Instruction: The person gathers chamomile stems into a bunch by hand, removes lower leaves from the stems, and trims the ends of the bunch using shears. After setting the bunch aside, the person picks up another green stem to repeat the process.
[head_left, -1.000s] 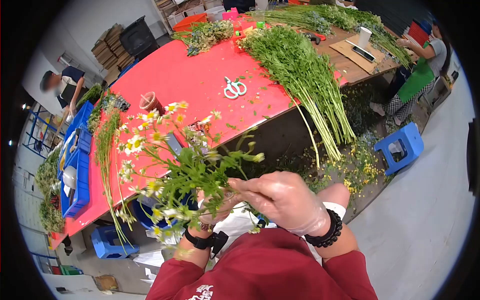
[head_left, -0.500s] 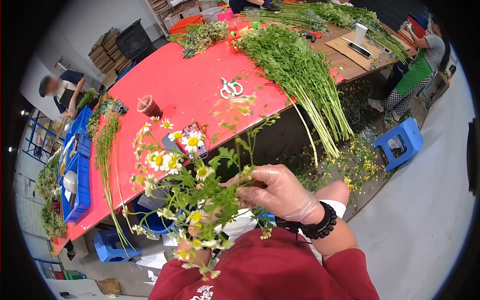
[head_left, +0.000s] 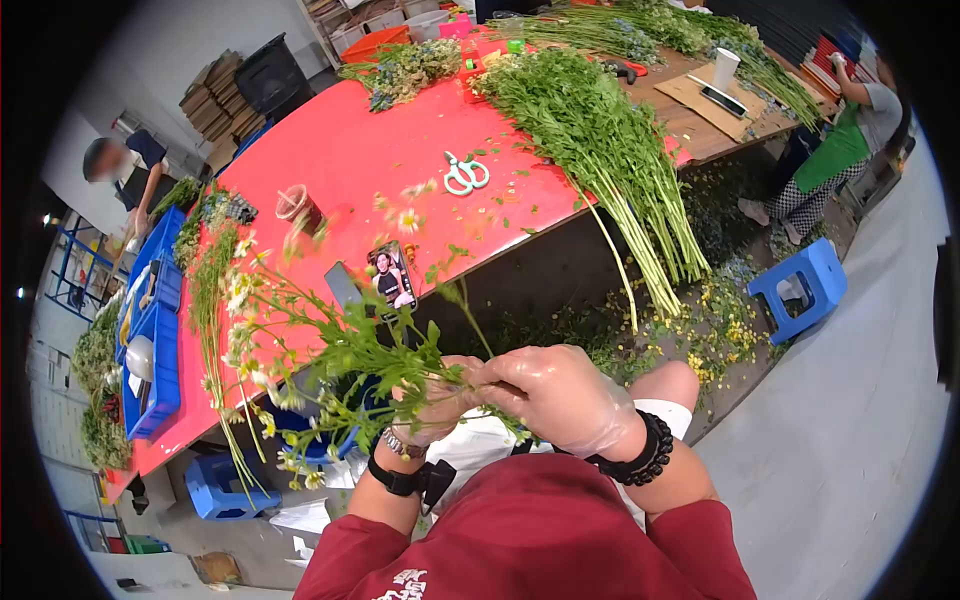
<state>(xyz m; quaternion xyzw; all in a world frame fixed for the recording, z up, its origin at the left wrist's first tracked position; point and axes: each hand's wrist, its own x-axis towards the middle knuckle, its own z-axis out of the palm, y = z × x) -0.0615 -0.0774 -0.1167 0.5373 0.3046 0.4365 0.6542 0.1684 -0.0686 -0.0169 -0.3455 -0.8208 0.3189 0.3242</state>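
Observation:
A bunch of chamomile (head_left: 385, 355), white flowers with yellow centres on leafy green stems, leans out to the left over the table's edge. My left hand (head_left: 438, 405), in a clear plastic glove, is closed around its stems and partly hidden by leaves. Against it, my right hand (head_left: 565, 395), gloved too, has its fingers pinched together at a separate chamomile stem (head_left: 472, 318) that rises from between the hands. Beyond them on the red table (head_left: 350, 150) lie a phone with a lit screen (head_left: 390, 277) and mint-green scissors (head_left: 465, 174).
A large pile of leafy stems (head_left: 600, 150) overhangs the table's right edge. A brown drink cup (head_left: 298, 208) stands near blue crates (head_left: 152, 370) at left. Blue stools (head_left: 800, 288) sit on either side; plant scraps cover the floor. Two people work farther off.
The bunch has swung left and lower, uncovering the phone and my left wrist. My right hand has turned and come closer against the left hand.

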